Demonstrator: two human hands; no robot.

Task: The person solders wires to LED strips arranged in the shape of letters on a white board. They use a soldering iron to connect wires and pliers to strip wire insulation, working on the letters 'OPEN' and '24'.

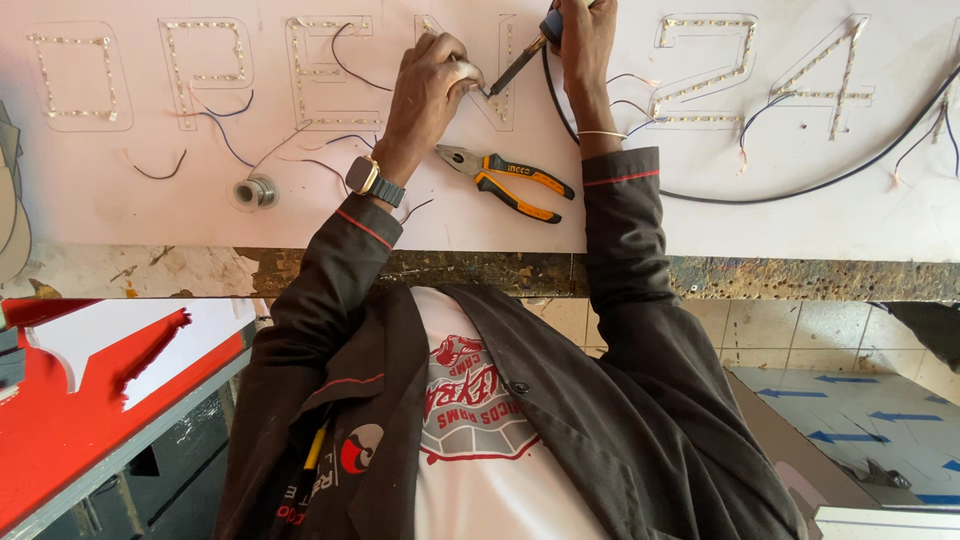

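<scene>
While my right hand (585,35) grips the soldering iron (520,62), fingers wrapped shut round its handle, my left hand (430,85) pinches solder wire (472,75) at the tip; both meet over a lit letter on the white sign board (150,215); I judge a joint is being soldered; steadiness matters next; pliers (510,180) lie just below my left wrist, a solder spool (254,191) well left.

Pliers (510,180) on board (800,225), between forearms.
</scene>
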